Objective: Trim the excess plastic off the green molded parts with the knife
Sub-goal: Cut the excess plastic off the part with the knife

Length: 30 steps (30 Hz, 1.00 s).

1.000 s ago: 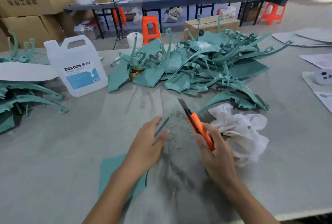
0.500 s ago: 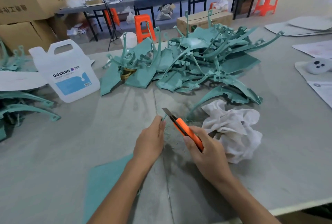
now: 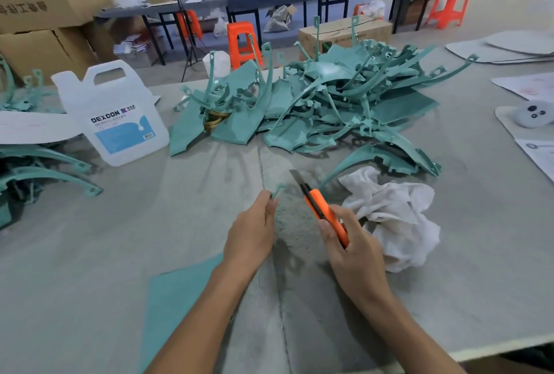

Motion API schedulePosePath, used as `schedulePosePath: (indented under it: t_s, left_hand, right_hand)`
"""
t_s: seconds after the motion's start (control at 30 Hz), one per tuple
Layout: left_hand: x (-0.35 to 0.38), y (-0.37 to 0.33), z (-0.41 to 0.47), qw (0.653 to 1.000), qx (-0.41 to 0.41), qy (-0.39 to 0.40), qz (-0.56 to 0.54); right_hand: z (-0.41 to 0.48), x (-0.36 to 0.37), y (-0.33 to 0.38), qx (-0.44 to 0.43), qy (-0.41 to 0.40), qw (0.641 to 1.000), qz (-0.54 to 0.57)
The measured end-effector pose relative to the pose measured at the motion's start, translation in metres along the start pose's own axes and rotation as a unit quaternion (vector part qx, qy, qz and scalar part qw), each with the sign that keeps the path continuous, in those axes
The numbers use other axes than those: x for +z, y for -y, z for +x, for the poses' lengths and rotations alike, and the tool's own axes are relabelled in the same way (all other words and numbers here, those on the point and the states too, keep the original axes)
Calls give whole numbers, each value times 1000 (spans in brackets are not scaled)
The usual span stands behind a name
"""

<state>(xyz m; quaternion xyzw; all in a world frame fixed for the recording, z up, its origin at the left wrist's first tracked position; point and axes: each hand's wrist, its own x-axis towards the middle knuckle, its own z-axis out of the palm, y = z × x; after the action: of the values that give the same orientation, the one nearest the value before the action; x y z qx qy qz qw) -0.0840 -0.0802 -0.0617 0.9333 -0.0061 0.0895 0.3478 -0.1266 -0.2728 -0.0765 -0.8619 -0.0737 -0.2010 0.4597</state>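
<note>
My left hand (image 3: 251, 235) pinches the narrow tip of a green molded part (image 3: 180, 301); the part's broad flat end lies on the table under my forearm and its tip (image 3: 277, 189) sticks out above my fingers. My right hand (image 3: 353, 250) grips an orange utility knife (image 3: 322, 208), blade extended and pointing up and left, a short gap right of the part's tip. A large heap of green molded parts (image 3: 314, 109) lies across the table beyond my hands. Fine green shavings (image 3: 284, 217) dust the cloth between my hands.
A crumpled white rag (image 3: 395, 217) sits right of the knife. A white DEXCON jug (image 3: 117, 115) stands at the left, with more green parts (image 3: 39, 169) stacked at the far left edge. Papers and a small grey device (image 3: 532, 114) lie at the right. The table edge (image 3: 494, 349) runs close below.
My left hand slid along the part to its narrow tip, closing into a pinch. The knife stayed in my right hand, its blade moving slightly apart from the part. The camera view shifted.
</note>
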Motion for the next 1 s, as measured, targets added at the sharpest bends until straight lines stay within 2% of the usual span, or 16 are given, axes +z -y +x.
schedulePosePath:
  t_s: [0.13, 0.23, 0.33, 0.43, 0.5, 0.63, 0.73, 0.8, 0.9, 0.97, 1.0]
  left_hand:
    - [1, 1, 0, 1000, 1, -1, -9]
    - [1, 1, 0, 1000, 11, -9, -12]
    - [0, 1, 0, 1000, 12, -11, -16]
    - [-1, 1, -2, 1000, 16, -6, -23]
    - [-7, -2, -1, 998, 13, -4, -56]
    - [-41, -21, 3, 986, -18, 7, -167]
    - [-82, -45, 3, 981, -13, -15, -195]
    - [-115, -64, 5, 959, 4, -29, -280]
    - [-162, -71, 12, 878, 45, -8, -476]
    - [-183, -61, 19, 840, 28, -5, -542]
    - [-188, -53, 24, 837, -8, -12, -547]
  right_hand:
    - [-3, 0, 4, -30, 40, 999, 3]
    - [-2, 0, 3, -8, 14, 1000, 0]
    - [-3, -1, 4, -23, 24, 999, 2]
    - [0, -2, 1, 42, -17, 999, 30]
    - [3, -5, -2, 67, -35, 996, 47]
    - [2, -4, 2, 64, -21, 996, 65]
    - [3, -5, -1, 78, -29, 993, 79]
    - [2, -5, 0, 78, -30, 993, 80]
    - [2, -5, 2, 85, -34, 993, 75]
    - [2, -5, 3, 85, -32, 993, 71]
    - [2, -6, 4, 84, -32, 993, 72]
